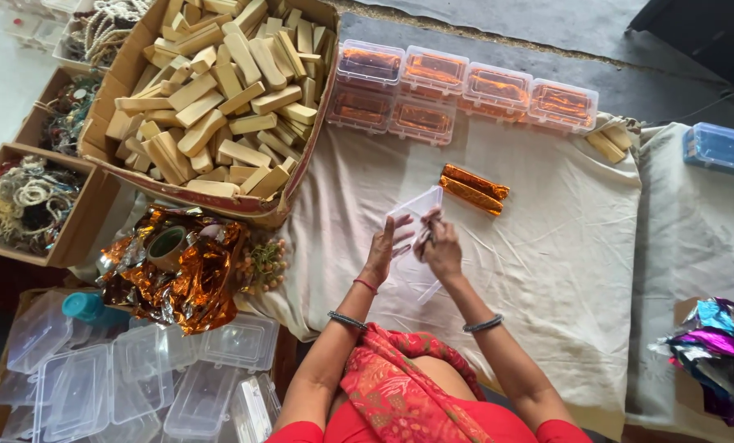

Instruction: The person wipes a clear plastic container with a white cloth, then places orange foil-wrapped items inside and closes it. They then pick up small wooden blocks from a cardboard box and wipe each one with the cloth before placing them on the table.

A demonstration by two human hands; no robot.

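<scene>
Fingers (pixel 401 230) of the left hand (pixel 381 253) are spread and pressed flat against the side of a clear thin-walled plastic box with a hinged lid (pixel 416 215), held just above the middle of the cream cloth (pixel 547 246) that covers the floor. The right hand (pixel 442 250) pinches the box's opposite edge, though whether it also holds something small and dark is hard to tell.

Such a box looks light, stiff but brittle at the hinge, and slick; a hold on the two long walls seems safest.

Just beyond it lie two sticks wrapped in orange foil (pixel 474 189), with open cloth to the right. At the cloth's far edge stand filled clear boxes (pixel 465 90); a cardboard carton of pale wooden blocks (pixel 219 90) crowds the far left corner.
</scene>
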